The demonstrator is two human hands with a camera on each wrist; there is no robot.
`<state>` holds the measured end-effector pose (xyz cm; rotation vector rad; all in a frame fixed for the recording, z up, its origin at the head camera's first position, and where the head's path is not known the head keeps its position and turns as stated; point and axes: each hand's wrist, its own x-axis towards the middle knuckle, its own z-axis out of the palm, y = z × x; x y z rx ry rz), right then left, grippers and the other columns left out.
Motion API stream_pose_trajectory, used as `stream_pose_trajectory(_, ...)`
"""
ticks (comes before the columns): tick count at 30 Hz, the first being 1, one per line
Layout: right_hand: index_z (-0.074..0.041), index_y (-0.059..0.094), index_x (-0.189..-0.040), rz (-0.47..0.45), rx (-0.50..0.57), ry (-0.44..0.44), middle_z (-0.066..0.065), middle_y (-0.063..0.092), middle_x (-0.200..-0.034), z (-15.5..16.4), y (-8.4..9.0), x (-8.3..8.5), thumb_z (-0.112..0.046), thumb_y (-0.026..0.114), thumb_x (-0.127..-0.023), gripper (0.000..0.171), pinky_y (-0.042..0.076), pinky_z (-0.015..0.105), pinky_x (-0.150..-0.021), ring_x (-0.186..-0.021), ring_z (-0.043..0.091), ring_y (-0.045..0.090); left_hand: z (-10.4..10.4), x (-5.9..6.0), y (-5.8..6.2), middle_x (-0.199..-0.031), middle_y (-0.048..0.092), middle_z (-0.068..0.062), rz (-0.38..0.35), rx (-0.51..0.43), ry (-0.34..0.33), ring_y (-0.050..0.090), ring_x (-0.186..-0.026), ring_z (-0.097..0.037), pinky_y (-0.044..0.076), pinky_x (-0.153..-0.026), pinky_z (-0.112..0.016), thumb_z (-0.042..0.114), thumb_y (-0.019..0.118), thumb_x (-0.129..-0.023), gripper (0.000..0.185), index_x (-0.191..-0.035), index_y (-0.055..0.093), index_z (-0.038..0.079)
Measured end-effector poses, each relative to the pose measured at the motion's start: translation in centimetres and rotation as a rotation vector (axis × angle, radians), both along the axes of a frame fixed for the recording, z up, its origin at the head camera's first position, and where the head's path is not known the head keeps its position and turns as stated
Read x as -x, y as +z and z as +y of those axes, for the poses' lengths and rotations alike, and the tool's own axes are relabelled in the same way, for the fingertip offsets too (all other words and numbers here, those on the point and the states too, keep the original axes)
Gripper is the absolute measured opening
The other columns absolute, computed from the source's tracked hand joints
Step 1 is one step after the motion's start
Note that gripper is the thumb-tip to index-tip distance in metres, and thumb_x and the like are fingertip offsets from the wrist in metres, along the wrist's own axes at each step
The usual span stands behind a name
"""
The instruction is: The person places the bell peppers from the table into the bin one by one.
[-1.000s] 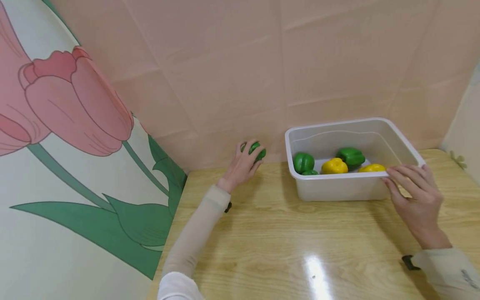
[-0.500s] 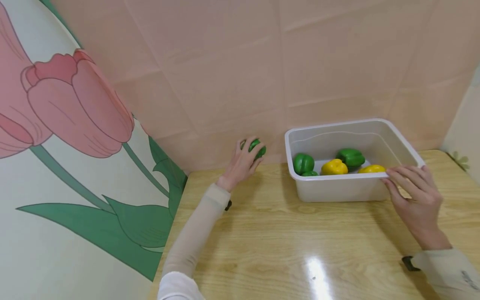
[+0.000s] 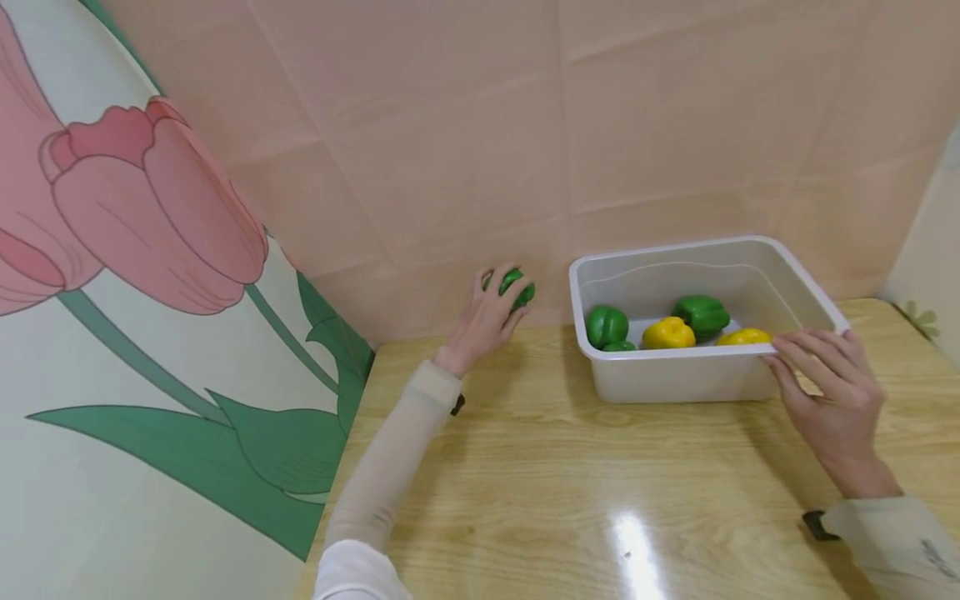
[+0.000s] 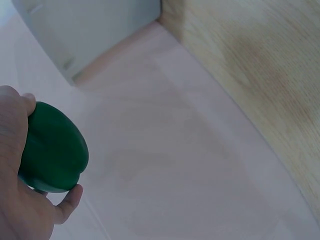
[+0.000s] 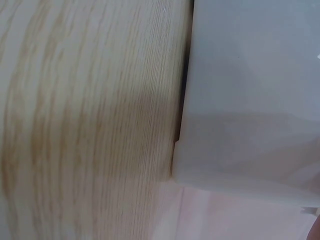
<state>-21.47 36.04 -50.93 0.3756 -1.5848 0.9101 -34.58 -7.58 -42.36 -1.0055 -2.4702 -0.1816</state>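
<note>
Near the pink backdrop, my left hand (image 3: 480,327) grips a glossy green bell pepper (image 4: 52,147), held above the table's back edge. In the left wrist view a thumb or finger shows at each end of this pepper. At the front right corner of a pale grey bin (image 3: 682,379), my right hand (image 3: 836,392) holds the rim between fingers and thumb. Inside the bin lie a green pepper (image 3: 607,326) at the left, another green pepper (image 3: 702,315) behind, and a yellow pepper (image 3: 669,332). The front rim partly hides a second yellow pepper (image 3: 745,336) and a green one (image 3: 619,345).
The bin stands on a wood-grain table (image 3: 540,475), against the pink backdrop (image 3: 450,150) that hangs behind. A wall painted with tulips (image 3: 157,225) borders the left side. In the right wrist view, the bin's outer wall (image 5: 240,100) meets the tabletop.
My left hand has risen slightly and shifted a little to the right with the green bell pepper. The right hand and the bin have stayed put.
</note>
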Motion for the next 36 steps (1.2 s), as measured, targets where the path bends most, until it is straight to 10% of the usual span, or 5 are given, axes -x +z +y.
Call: stream_pose_trajectory(36, 0.0, 0.085, -0.094, -0.006, 0.008, -0.005, 0.019, 0.081, -0.1, -0.1, 0.0, 0.1, -0.024, 0.088, -0.09, 0.025, 0.048, 0.043, -0.113, -0.106, 0.036, 0.073, 3.6, 0.4, 3.0, -0.158, 0.046, -0.019, 0.052, -0.021, -0.067, 0.047, -0.142, -0.032, 0.032, -0.122, -0.052, 0.035, 0.057, -0.111, 0.045, -0.151, 0.056, 0.014)
